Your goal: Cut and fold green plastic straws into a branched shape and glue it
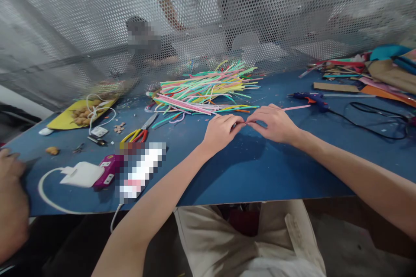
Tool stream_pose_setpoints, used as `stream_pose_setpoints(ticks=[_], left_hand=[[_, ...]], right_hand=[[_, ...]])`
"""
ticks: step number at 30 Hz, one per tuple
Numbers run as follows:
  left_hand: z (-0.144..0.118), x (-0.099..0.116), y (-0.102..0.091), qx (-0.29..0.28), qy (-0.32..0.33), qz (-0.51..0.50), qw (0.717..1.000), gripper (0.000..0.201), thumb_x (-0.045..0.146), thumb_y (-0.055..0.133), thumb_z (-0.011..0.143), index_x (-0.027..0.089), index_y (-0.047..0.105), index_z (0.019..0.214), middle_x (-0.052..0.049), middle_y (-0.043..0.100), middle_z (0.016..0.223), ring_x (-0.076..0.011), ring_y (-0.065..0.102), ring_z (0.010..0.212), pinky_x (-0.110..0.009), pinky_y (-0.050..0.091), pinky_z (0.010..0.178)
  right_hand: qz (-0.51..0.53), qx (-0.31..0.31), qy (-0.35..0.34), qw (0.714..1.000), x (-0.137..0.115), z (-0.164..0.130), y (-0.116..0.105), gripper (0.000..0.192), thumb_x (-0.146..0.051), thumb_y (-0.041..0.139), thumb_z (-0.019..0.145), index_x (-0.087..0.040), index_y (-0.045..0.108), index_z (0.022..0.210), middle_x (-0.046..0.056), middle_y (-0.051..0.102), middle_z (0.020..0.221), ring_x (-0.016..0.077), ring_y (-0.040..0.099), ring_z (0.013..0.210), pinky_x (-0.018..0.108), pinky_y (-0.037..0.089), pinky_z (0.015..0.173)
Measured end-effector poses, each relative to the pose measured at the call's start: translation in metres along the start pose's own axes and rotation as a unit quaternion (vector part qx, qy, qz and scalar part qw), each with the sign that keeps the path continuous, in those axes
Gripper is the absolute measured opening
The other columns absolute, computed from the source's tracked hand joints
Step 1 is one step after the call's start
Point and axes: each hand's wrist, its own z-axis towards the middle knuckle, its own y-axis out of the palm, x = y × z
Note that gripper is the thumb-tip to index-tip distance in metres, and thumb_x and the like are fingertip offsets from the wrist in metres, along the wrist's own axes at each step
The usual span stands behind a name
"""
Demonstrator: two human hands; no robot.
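Note:
My left hand and my right hand meet fingertip to fingertip above the blue table, both closed in a pinch. A pink pipe cleaner sticks out to the right from behind my right hand. Its middle is hidden by my fingers, where the two pinches almost touch. Just beyond my left hand lies a loose heap of pipe cleaners in pink, mint, yellow and orange, with a bundle of pink ones at its near side.
Left of my arm lie scissors, pliers with yellow and red handles, a purple power strip with a white charger, and a blurred-out phone. A glue gun is at right. Another person's hand rests far left. Perforated metal backs the table.

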Motion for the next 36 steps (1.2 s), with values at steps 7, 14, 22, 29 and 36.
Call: stream_pose_setpoints(ticks=[7, 14, 22, 29, 36], left_hand=[[-0.001, 0.002, 0.000, 0.011, 0.005, -0.024, 1.000, 0.022, 0.037, 0.052, 0.104, 0.021, 0.068, 0.105, 0.000, 0.078, 0.099, -0.0151, 0.071, 0.089, -0.031, 0.043, 0.080], [0.002, 0.001, -0.006, -0.036, -0.037, -0.182, 0.982, 0.027, 0.039, 0.051, 0.104, 0.020, 0.069, 0.103, -0.004, 0.077, 0.097, -0.0166, 0.070, 0.091, -0.031, 0.049, 0.086], [0.001, -0.003, -0.001, -0.090, -0.104, -0.395, 0.908, 0.035, 0.048, 0.054, 0.100, 0.017, 0.067, 0.105, -0.005, 0.074, 0.088, -0.0140, 0.066, 0.076, -0.027, 0.053, 0.072], [0.000, 0.007, -0.003, -0.042, -0.084, -0.296, 0.951, 0.028, 0.042, 0.053, 0.101, 0.017, 0.065, 0.096, -0.002, 0.070, 0.079, -0.0124, 0.062, 0.071, -0.026, 0.049, 0.070], [-0.002, 0.008, -0.005, -0.026, -0.015, -0.169, 0.985, 0.023, 0.040, 0.053, 0.100, 0.020, 0.065, 0.098, -0.002, 0.070, 0.085, -0.0132, 0.063, 0.075, -0.028, 0.048, 0.077]], right_hand=[[0.002, 0.024, -0.006, 1.000, 0.000, -0.001, -0.004, 0.020, -0.031, 0.055, 0.102, -0.024, 0.073, 0.099, 0.003, 0.078, 0.098, 0.0208, 0.066, 0.088, 0.036, 0.037, 0.078], [-0.009, 0.024, -0.015, 1.000, -0.001, -0.001, -0.010, 0.021, -0.031, 0.055, 0.100, -0.025, 0.075, 0.098, 0.003, 0.079, 0.099, 0.0220, 0.060, 0.086, 0.038, 0.035, 0.078], [0.034, 0.023, -0.017, 0.999, -0.004, -0.001, -0.013, 0.021, -0.035, 0.057, 0.100, -0.025, 0.075, 0.095, 0.001, 0.078, 0.092, 0.0209, 0.058, 0.084, 0.037, 0.035, 0.079], [0.028, 0.023, -0.021, 0.999, -0.003, -0.002, -0.010, 0.022, -0.036, 0.055, 0.101, -0.025, 0.075, 0.099, 0.003, 0.079, 0.097, 0.0210, 0.060, 0.087, 0.037, 0.035, 0.079], [0.020, 0.024, -0.030, 0.999, -0.005, -0.003, -0.009, 0.023, -0.035, 0.056, 0.101, -0.025, 0.077, 0.097, 0.004, 0.078, 0.091, 0.0213, 0.060, 0.088, 0.037, 0.036, 0.079]])
